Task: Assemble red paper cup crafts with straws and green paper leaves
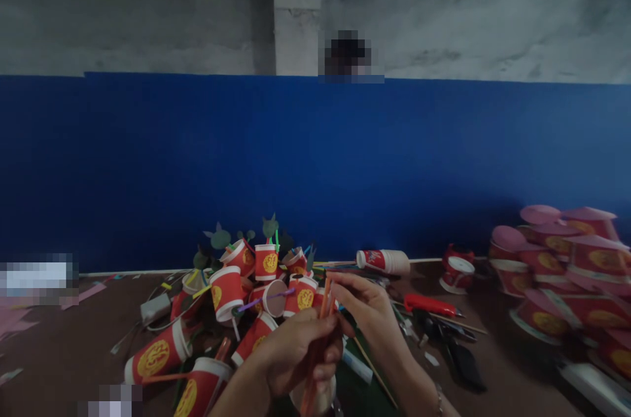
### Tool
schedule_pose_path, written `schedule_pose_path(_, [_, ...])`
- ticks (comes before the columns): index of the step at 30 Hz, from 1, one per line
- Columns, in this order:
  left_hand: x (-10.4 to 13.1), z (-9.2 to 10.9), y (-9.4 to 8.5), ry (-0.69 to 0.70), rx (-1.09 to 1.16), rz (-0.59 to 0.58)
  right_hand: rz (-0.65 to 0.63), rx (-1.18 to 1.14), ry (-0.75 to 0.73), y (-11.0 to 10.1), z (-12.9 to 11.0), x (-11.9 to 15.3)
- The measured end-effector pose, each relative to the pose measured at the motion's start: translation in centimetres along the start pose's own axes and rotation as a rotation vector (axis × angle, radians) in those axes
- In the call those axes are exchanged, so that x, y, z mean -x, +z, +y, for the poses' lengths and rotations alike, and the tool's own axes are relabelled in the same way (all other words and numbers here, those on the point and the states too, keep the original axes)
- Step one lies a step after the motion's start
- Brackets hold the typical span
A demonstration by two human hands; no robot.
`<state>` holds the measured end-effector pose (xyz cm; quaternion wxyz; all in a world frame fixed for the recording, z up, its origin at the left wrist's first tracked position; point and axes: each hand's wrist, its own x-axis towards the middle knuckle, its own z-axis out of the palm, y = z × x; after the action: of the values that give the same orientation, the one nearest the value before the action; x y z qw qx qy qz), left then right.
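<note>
My left hand [310,341] is wrapped round an orange drinking straw [325,298] held upright over the table; whether it is a single straw I cannot tell. With bent fingers, my right hand [367,305] pinches near the straw's upper end. Under my hands a pale paper cup [326,397] partly shows. To the left lies a heap of red paper cups with yellow emblems, among them a standing cup [267,262] and a tipped cup [160,354]. Several have coloured straws sticking out, and dark green animal-head cutouts [269,226] rise behind them.
A stack of paper cups [382,262] lies near the blue partition [315,160]. To the right are a red utility knife [431,304], a black tool [461,354] and finished-looking red cups with pink discs [586,252]. Pink paper [86,293] lies left. A person's head shows above the partition.
</note>
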<state>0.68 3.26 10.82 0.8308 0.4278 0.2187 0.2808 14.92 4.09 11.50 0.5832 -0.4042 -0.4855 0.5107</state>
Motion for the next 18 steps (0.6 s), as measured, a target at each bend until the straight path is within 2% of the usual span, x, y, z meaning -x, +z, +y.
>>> schedule_pose_path(4, [0.22,0.38,0.55,-0.034,-0.03,0.014,0.024,0.044,-0.03,-0.15,-0.16,-0.21])
schedule_pose_path(11, [-0.1,0.63,0.45,-0.026,-0.118,0.16,-0.007,0.078,-0.012,-0.61,-0.17,-0.93])
schedule_pose_path(14, [-0.35,0.57,0.31,-0.012,-0.133,0.17,-0.003,0.038,0.016,-0.49,-0.14,-1.01])
schedule_pose_path(18, [-0.5,0.41,0.25,-0.012,-0.109,0.156,-0.086,0.02,0.103,-0.32,-0.46,-0.97])
